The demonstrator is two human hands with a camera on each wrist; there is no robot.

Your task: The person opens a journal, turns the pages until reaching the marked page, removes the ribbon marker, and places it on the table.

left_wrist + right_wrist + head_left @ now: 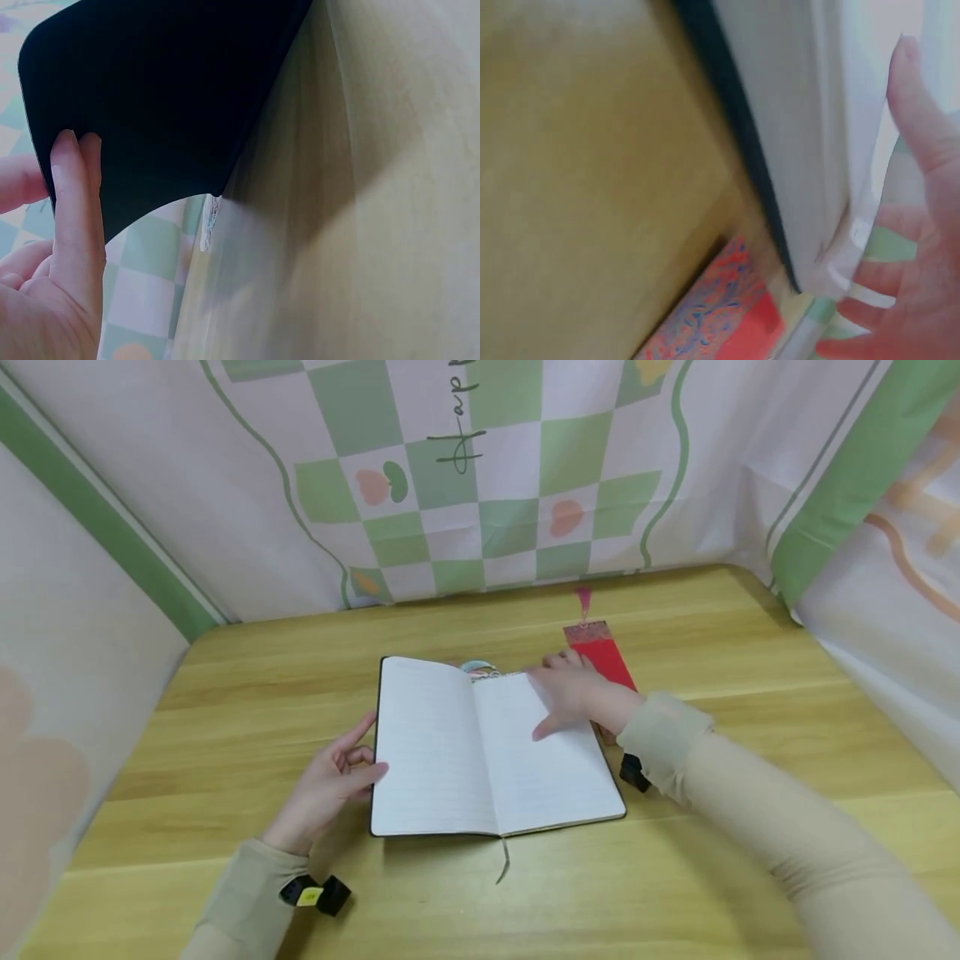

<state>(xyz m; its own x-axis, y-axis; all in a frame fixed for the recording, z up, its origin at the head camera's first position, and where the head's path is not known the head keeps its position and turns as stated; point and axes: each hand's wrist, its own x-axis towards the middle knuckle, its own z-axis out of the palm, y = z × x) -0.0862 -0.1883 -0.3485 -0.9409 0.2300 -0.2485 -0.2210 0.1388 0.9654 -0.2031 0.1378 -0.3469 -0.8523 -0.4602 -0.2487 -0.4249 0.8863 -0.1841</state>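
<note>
A black-covered notebook (435,752) lies spread on the table, its pages white and faintly lined. My left hand (322,789) grips the left edge, thumb on the page and fingers behind. From the left wrist view, two straight fingertips (67,142) press the black cover (165,90), which is tilted up from the wood. Over the upper part of the right page is my right hand (576,693), fingers spread towards the top edge. In the right wrist view its thumb (911,82) is extended and its fingers reach past the page corner. A thin ribbon (506,860) hangs from the spine.
Right of the notebook is a red card-like bookmark (606,660) with a patterned end and a pink tassel (584,602), partly behind my right hand. Pastel loops (477,668) stick out behind the notebook's top edge. A checked curtain (510,485) borders the wooden table (247,710) at the back.
</note>
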